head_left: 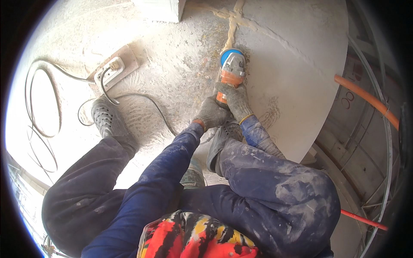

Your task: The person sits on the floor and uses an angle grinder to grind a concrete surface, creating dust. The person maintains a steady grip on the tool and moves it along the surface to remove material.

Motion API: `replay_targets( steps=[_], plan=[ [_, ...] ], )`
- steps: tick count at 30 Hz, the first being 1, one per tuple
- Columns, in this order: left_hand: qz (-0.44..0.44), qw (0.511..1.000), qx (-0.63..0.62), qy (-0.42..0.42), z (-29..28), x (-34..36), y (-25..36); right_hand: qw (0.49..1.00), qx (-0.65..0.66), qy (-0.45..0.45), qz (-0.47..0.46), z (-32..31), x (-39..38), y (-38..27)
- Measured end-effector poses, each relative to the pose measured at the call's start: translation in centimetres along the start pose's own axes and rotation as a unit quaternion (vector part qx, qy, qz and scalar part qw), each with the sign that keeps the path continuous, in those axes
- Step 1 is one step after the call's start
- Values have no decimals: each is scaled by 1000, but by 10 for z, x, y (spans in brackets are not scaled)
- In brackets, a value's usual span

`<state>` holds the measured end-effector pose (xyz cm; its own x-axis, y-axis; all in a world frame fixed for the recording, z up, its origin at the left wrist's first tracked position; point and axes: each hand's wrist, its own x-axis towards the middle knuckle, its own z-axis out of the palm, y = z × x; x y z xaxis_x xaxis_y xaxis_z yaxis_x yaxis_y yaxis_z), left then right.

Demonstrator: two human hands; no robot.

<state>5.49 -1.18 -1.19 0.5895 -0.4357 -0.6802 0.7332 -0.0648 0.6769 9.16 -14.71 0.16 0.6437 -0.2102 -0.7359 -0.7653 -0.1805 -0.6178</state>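
An orange and grey angle grinder with a blue disc points away from me, low over the dusty floor. Its disc meets the near end of a raised tan filler seam; whether it touches cannot be made out. My left hand, in a grey knit glove, is wrapped round the rear of the grinder's body. Further forward, my right hand, gloved alike, grips the orange housing from the right side. The rear end of the tool is hidden under both hands.
Left of the grinder, an extension socket on a board has a plug in it. Black cable loops over the floor beside my left shoe. A white block stands at the far edge. An orange pipe lies beyond the floor's right edge.
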Motion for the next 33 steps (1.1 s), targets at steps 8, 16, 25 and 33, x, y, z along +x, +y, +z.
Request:
replay_targets(
  steps=[8,16,25,33],
  plan=[
    [-20,999,31,-5,-1,-3,8,999,31,6,6,-2,0,0],
    [4,999,34,13,-1,-3,17,1000,18,1,0,-3,1,-2],
    [-20,999,32,19,5,6,12,1000,26,5,4,-4,-1,-1],
    [-12,998,63,19,1,0,11,1000,28,9,5,-5,-1,-2]
  ],
)
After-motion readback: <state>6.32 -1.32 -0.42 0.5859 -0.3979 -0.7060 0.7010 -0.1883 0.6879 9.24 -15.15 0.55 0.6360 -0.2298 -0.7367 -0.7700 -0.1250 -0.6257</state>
